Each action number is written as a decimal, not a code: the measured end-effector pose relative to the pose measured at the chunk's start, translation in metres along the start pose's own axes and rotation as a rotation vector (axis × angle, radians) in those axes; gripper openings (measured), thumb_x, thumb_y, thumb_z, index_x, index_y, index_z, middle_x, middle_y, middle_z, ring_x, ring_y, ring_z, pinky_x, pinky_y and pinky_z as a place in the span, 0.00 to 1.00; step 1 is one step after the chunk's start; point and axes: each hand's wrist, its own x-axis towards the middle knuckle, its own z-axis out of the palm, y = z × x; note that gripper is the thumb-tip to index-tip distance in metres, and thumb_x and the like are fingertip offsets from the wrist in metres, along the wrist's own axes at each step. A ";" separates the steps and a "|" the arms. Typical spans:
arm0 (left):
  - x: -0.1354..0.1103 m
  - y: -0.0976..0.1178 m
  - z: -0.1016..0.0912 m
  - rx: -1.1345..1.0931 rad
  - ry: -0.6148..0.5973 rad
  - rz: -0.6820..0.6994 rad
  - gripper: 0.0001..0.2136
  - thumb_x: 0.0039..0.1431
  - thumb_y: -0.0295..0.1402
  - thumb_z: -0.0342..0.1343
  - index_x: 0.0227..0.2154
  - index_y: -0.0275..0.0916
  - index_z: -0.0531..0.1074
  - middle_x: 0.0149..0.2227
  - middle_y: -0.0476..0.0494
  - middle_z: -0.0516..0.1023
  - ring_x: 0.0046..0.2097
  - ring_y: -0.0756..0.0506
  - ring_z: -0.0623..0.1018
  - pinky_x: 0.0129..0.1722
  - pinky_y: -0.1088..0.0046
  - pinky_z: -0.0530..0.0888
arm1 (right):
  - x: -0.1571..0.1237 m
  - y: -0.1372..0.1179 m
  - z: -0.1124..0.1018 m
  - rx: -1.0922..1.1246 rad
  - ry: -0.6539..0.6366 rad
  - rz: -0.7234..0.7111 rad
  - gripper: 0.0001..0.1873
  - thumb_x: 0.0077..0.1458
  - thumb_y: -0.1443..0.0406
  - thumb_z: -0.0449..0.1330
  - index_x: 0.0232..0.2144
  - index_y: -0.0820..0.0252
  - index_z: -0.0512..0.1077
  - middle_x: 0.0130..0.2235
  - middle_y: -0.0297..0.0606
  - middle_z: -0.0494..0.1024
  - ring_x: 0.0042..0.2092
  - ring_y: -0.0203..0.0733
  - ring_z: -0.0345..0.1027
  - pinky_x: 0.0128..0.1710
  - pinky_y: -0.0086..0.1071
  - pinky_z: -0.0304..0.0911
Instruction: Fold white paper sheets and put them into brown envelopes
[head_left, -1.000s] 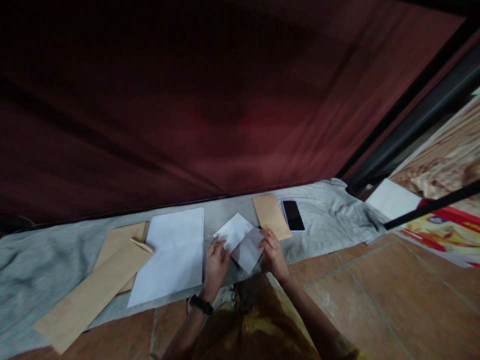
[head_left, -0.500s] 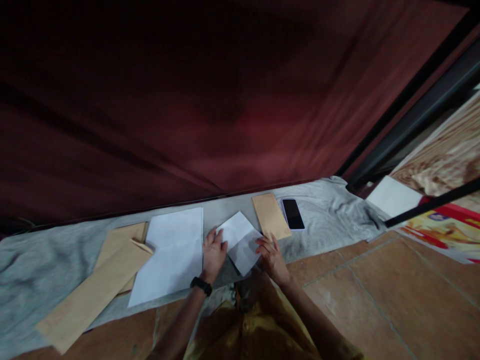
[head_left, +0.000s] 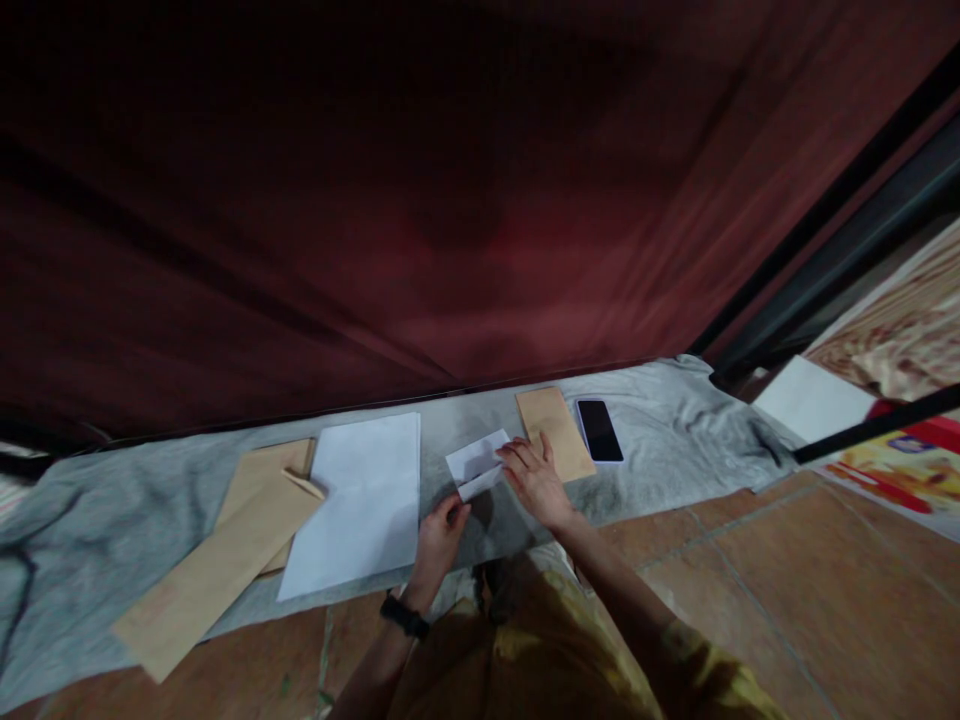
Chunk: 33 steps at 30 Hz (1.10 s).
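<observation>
A small white sheet of paper point(head_left: 474, 458) lies in front of me with its near part folded up. My left hand point(head_left: 441, 537), a dark band on its wrist, pinches the near left corner of this fold. At the right edge, my right hand point(head_left: 536, 485) has its thumb and front fingers on the paper, while another finger reaches out over a brown envelope point(head_left: 553, 425). The envelope lies flat just beyond that hand. Left of my left hand rests a stack of larger white paper point(head_left: 360, 500).
Further left, a long brown envelope point(head_left: 225, 570) lies across another brown envelope point(head_left: 259, 470). A phone point(head_left: 599, 431) lies on the grey cloth point(head_left: 675, 430). A dark red curtain point(head_left: 480, 250) rises behind it. Tiled floor point(head_left: 810, 560) and a colourful printed package point(head_left: 911, 465) are at right.
The near part of the small sheet has been folded upward, so the sheet looks shorter. My left hand moved from its left edge to the near corner; my right hand shifted slightly upward.
</observation>
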 end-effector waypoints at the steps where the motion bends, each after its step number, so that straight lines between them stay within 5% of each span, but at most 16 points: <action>1: 0.006 0.002 0.000 0.013 0.010 -0.017 0.11 0.62 0.36 0.53 0.40 0.40 0.78 0.40 0.42 0.84 0.41 0.43 0.82 0.45 0.65 0.77 | 0.005 0.000 0.004 -0.026 0.007 0.016 0.20 0.69 0.65 0.51 0.61 0.53 0.67 0.60 0.42 0.73 0.65 0.48 0.60 0.71 0.58 0.34; 9: 0.030 0.011 0.002 0.074 0.044 -0.129 0.07 0.61 0.29 0.54 0.39 0.39 0.76 0.36 0.43 0.83 0.38 0.45 0.81 0.40 0.70 0.72 | -0.003 -0.009 0.047 -0.102 -0.052 -0.006 0.27 0.69 0.64 0.49 0.68 0.55 0.59 0.72 0.41 0.56 0.72 0.51 0.47 0.70 0.52 0.44; 17: 0.034 0.017 0.002 0.114 0.070 -0.183 0.24 0.61 0.28 0.55 0.60 0.35 0.65 0.37 0.39 0.83 0.38 0.44 0.82 0.38 0.69 0.72 | -0.021 -0.010 0.077 -0.092 -0.216 0.001 0.23 0.70 0.60 0.50 0.65 0.52 0.64 0.69 0.40 0.61 0.70 0.49 0.54 0.69 0.52 0.48; 23: 0.022 0.014 -0.004 0.107 0.101 -0.079 0.21 0.62 0.29 0.52 0.58 0.37 0.68 0.41 0.40 0.82 0.42 0.43 0.81 0.46 0.65 0.75 | -0.026 -0.010 0.086 -0.089 -0.116 0.003 0.23 0.70 0.62 0.50 0.64 0.53 0.65 0.68 0.42 0.65 0.68 0.49 0.57 0.68 0.53 0.49; 28: 0.012 -0.021 -0.069 0.273 0.393 0.202 0.20 0.63 0.35 0.52 0.58 0.40 0.70 0.60 0.33 0.72 0.62 0.37 0.71 0.62 0.53 0.68 | -0.028 -0.010 0.091 -0.082 -0.116 0.019 0.22 0.71 0.61 0.49 0.64 0.52 0.66 0.68 0.40 0.65 0.69 0.49 0.56 0.69 0.53 0.48; 33: 0.007 -0.084 -0.176 0.697 0.446 -0.196 0.44 0.58 0.54 0.56 0.70 0.34 0.50 0.72 0.22 0.47 0.73 0.25 0.48 0.65 0.38 0.54 | -0.030 -0.009 0.091 -0.076 -0.131 0.022 0.23 0.71 0.60 0.47 0.65 0.53 0.65 0.68 0.40 0.63 0.69 0.49 0.55 0.69 0.54 0.47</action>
